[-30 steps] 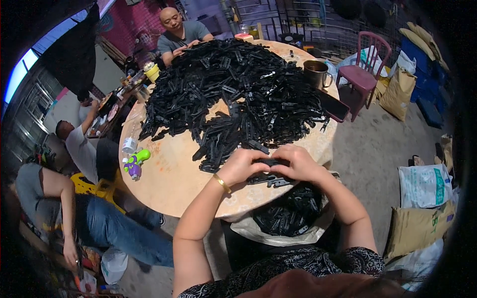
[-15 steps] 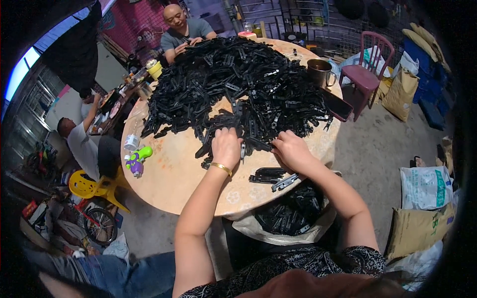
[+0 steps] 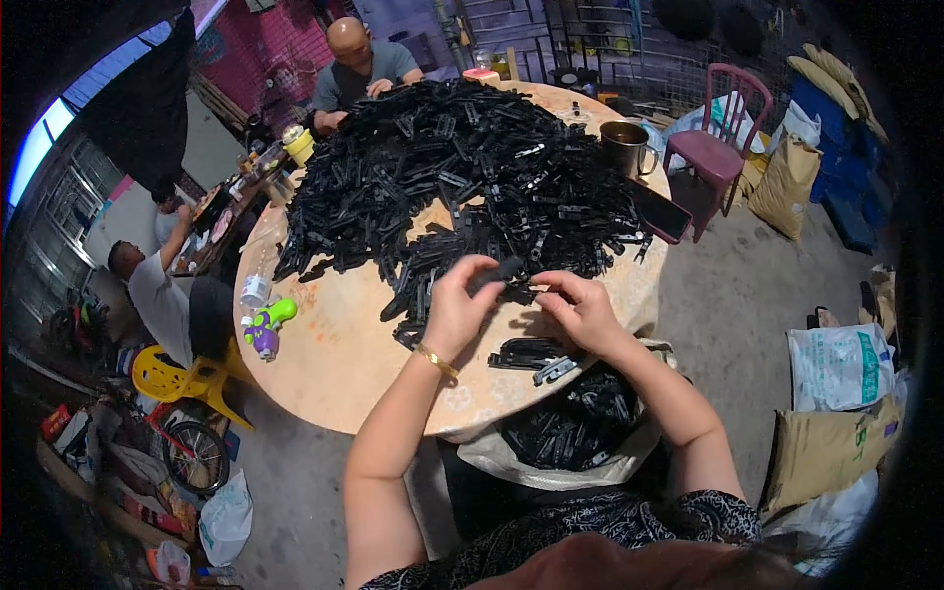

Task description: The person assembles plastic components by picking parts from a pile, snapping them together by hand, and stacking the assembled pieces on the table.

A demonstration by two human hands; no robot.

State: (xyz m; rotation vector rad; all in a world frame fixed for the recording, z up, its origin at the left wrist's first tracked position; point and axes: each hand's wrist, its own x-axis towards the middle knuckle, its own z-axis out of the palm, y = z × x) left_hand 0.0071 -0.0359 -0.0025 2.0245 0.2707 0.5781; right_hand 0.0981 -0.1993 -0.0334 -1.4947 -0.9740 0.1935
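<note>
A large heap of long, narrow black plastic parts covers much of the round table. At the heap's near edge, my left hand, with a gold bangle at its wrist, grips one black plastic part between thumb and fingers, raised above the others. Close by on the right, my right hand has thumb and fingertips pinched together near that part's end; what they hold is too small to make out. Several black parts in a neat row lie below my right hand, along with a part with a shiny face.
Below the table's near edge, an open white sack contains more black parts. A green and purple toy gun lies at the left. A metal mug and a dark phone sit right. A co-worker sits across.
Both hands have lifted off the heap's near edge and turned inward. A black part now shows in my left hand. The co-worker across has bent lower.
</note>
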